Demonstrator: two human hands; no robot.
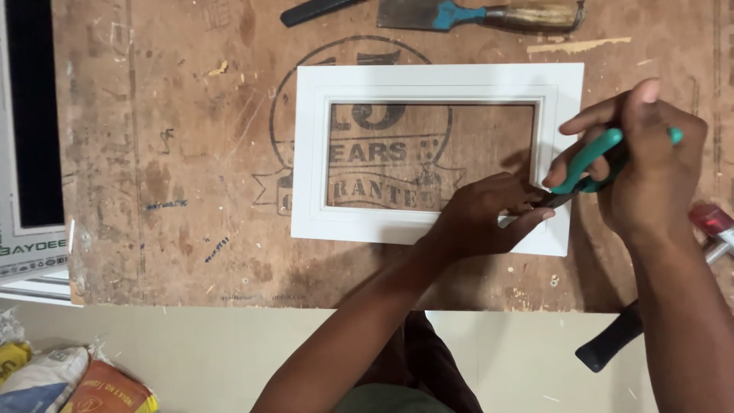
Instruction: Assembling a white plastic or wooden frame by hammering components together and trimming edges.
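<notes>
— White frame (436, 149), lying flat on the worn plywood table (176, 191). What are the hands doing with it?

— The right hand (650, 160) has its fingers (589, 122) clamped on teal-handled scissors (589, 164). The blades point left, to the frame's lower right corner. The left hand (489, 214) rests on that same corner, fingers together and pressed down, touching the frame just beside the blade tips.

— Is something being cut?

— I cannot tell. The left hand covers the blade tips, so whatever sits between them is hidden.

— How far along does the work look?

— The frame seems whole: four sides joined, the opening empty, the table's printed stamp showing through it. I'd judge only trimming at this one corner is in hand. The other three corners look clean, though whether they have been worked or are left to do, the view does not say.

— What else is around?

— A chisel (489, 14) with a wooden handle and a blue collar lies at the table's far edge, beside a dark handle (313, 11). A red-topped tool (715, 226) is at the right edge, and a black handle (612, 340) juts out below the right forearm. Sacks (69, 382) sit on the floor at lower left.
</notes>
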